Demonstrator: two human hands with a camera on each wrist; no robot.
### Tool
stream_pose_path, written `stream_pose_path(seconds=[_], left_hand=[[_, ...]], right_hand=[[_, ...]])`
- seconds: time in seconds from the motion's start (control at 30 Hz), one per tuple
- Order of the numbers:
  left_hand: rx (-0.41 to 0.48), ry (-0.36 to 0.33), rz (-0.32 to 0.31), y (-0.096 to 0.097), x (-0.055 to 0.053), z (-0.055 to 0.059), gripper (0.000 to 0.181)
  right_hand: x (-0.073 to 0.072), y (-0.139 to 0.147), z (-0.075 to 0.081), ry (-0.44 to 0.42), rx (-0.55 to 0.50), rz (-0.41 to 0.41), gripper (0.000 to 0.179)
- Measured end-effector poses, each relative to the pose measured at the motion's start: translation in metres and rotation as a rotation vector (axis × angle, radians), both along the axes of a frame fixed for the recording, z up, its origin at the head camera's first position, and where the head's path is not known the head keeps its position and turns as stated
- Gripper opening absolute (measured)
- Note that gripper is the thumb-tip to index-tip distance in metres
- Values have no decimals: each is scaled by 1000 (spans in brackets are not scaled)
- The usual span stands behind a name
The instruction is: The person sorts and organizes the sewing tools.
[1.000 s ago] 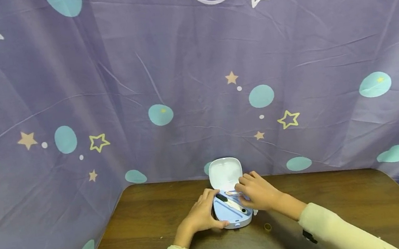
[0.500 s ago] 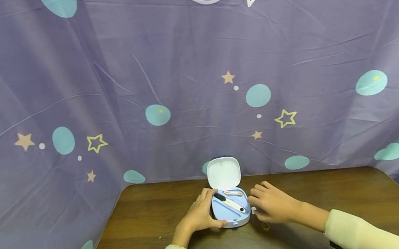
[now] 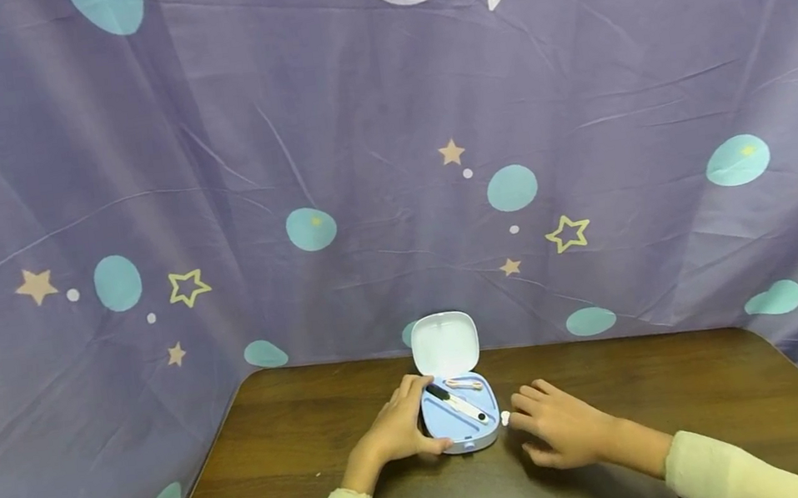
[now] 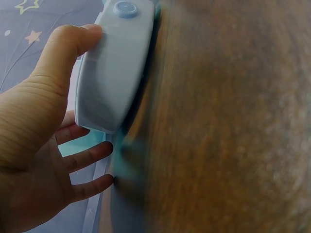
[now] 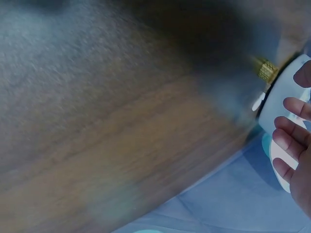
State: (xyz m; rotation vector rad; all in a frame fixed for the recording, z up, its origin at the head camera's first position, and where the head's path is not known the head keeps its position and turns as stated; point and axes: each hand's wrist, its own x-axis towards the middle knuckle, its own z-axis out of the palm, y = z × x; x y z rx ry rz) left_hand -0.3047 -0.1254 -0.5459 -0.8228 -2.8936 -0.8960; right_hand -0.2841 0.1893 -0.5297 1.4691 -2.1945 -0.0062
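A small light-blue and white case stands on the table with its white lid raised. My left hand holds its left side, thumb at the front wall and fingers toward the back. Lying in the tray are a slim white tool with a black end and a small pale-orange piece. Right of the case, my right hand hovers with loose, spread fingers and nothing between them. Near its fingertips lies a small white piece. A gold dimpled thimble shows by the case in the right wrist view; in the head view the hand hides it.
The brown wooden table extends to both sides of the case. Behind it hangs a purple cloth with stars and blue spots, close to the back of the lid.
My right hand has come out from over the case's right side and moved right and down, covering the thimble in the head view. My left hand keeps its hold on the case.
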Motion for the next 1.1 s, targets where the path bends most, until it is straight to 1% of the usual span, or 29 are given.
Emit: stream_pose_path(seconds=[0.23, 0.4, 0.6, 0.87, 1.1], left_hand=[[9, -1, -6, 0, 1, 2, 103], [16, 1, -12, 0, 1, 3, 104], [9, -8, -7, -1, 1, 2, 104], [-5, 1, -6, -1, 1, 2, 103], [-17, -5, -2, 0, 2, 2, 102]], right_hand=[[3, 2, -8, -1, 13, 19, 28], [4, 2, -11, -17, 22, 10, 28], [1, 3, -16, -16, 24, 26, 29], [1, 5, -15, -15, 35, 18, 31], [2, 5, -14, -17, 44, 12, 30]])
